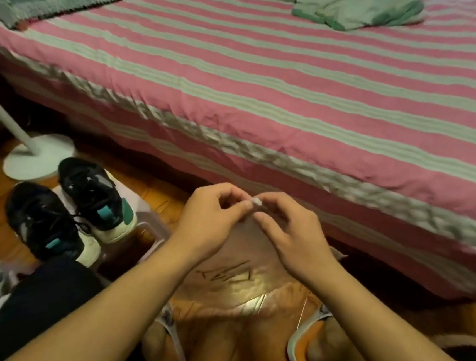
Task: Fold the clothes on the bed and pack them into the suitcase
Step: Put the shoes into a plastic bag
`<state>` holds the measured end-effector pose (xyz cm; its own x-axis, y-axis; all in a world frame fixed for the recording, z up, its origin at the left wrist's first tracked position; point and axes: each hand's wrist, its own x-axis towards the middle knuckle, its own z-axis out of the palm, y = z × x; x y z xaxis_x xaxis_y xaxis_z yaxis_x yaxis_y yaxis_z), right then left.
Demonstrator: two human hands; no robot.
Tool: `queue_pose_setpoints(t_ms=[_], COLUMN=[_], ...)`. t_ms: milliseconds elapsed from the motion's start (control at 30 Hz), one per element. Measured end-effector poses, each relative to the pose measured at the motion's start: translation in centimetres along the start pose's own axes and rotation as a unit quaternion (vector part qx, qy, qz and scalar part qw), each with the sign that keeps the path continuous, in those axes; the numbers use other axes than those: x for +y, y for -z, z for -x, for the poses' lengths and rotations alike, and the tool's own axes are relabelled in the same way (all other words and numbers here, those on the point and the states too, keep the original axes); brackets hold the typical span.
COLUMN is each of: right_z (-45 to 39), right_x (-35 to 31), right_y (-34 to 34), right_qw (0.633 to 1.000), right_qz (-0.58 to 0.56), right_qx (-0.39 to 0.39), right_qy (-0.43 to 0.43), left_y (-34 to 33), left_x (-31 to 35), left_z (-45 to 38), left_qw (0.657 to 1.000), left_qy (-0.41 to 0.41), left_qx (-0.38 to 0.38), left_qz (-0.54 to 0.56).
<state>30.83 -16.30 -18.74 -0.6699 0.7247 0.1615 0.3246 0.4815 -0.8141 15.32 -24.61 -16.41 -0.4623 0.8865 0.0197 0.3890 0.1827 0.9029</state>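
L hand [213,215] & R hand [287,228] both pinch small white bit [257,201], too blurry to ID.

forearms bare, no sleeves | black trousers [45,301] | no rings

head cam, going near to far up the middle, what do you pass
clear plastic bag → hands, left hand and right hand, pinching a small white bit → striped bed sheet → green clothes

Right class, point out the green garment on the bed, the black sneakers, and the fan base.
green garment [355,9], head view, crumpled middle.
black sneakers [90,192], head view, farther shoe's laces.
fan base [37,156], head view, flat disc.
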Motion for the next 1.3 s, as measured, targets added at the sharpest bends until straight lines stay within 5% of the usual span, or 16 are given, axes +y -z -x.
queue_pose_setpoints(t_ms=[433,667,867,933,1033,1133,1300], right_z=[-1.2,-0.4,2.8,3.1,3.1,2.8,1.8], right_x=[0.2,5.7,9.3,9.4,9.0,8.0,7.3], right_y=[-0.9,4.0,9.3,9.9,9.6,8.1,6.9], right_qw=[0.999,0.986,0.977,0.980,0.987,0.981,0.974], right_qz=[-0.004,0.163,0.208,0.193,0.157,0.184,0.190], right_qx=[0.035,0.008,0.021,0.030,0.042,0.020,-0.035], right_qy=[0.029,0.035,-0.046,-0.042,-0.019,0.064,0.119], left_y=[0.0,4.3,6.5,6.6,6.4,4.4,-0.2], left_x=[-0.9,-1.2,-2.9,-2.8,-3.3,-3.8,-5.4], left_z=[0.1,-1.0,-0.5,-0.3,0.0,0.4,0.5], left_qw=[0.999,0.990,0.973,0.978,0.973,0.943,0.938], left_qy=[0.010,-0.006,0.085,0.105,0.099,-0.041,-0.070], left_qx=[-0.030,0.139,0.207,0.178,0.098,0.011,-0.094], left_qz=[0.035,0.028,0.053,0.013,-0.184,-0.331,-0.327])
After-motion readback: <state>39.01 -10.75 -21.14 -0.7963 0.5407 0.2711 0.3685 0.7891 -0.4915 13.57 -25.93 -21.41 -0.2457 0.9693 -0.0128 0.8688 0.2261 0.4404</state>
